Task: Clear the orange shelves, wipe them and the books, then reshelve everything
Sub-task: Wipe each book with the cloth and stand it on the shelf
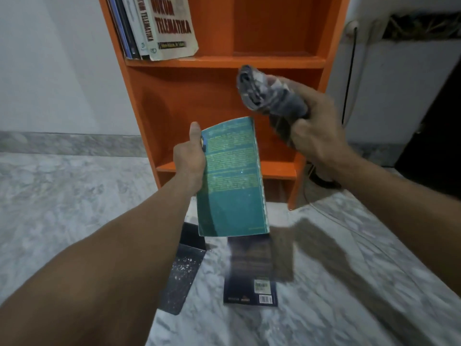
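Teal book [232, 176] held upright; grey cloth [264, 93] bunched; shelved books [159, 28] lean at orange shelf [224, 63] left end; dark books [250, 270] flat on floor [74, 196].

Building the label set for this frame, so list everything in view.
shelf: 1, orange, against the wall ahead
shelved books: several, exact count unclear, white and blue, upper shelf, left end
teal book: 1, teal, held up in front of the shelf
cloth: 1, grey, bunched, above and right of the teal book
speckled book: 1, black with white specks, on the floor, partly under the left forearm
barcode book: 1, dark blue, on the floor below the teal book
cable: 1, black, on the wall right of the shelf
floor: grey marble
left hand: grips the teal book
right hand: grips the cloth
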The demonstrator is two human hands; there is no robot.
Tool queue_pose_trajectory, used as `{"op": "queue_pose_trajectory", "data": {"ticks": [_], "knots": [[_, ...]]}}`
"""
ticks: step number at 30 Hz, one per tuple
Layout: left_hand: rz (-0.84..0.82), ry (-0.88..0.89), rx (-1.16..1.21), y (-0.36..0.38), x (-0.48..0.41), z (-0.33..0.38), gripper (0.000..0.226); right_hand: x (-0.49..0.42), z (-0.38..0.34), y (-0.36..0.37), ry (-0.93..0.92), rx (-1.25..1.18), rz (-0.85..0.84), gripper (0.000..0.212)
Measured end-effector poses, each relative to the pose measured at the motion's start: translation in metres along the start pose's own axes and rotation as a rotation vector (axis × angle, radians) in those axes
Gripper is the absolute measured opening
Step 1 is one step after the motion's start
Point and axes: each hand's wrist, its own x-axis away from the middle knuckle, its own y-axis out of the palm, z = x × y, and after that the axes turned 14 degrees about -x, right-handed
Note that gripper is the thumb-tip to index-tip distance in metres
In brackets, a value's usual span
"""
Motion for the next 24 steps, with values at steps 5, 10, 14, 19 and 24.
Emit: {"op": "queue_pose_trajectory", "data": {"ticks": [5,10,14,19,24], "knots": [[0.042,-0.044,0.140,-0.006,-0.007,0.006,0.061,0.093,0.020,0.025,0.062,0.107,-0.223,0.067],[0.079,-0.063,0.099,-0.032,-0.018,-0.004,0.061,0.182,0.028,-0.008,0.205,0.085,-0.297,0.075],[-0.003,-0.115,0.138,-0.022,-0.012,0.000,0.066,0.111,0.011,-0.009,0.243,-0.087,0.050,0.039],[0.007,-0.131,0.239,0.005,-0.003,0.018,0.069,0.090,-0.003,0.047,0.331,-0.187,-0.043,0.044],[-0.414,-0.063,0.355,0.022,0.029,0.057,0.068,0.075,0.018,0.055,0.275,0.352,-0.026,0.037]]}}
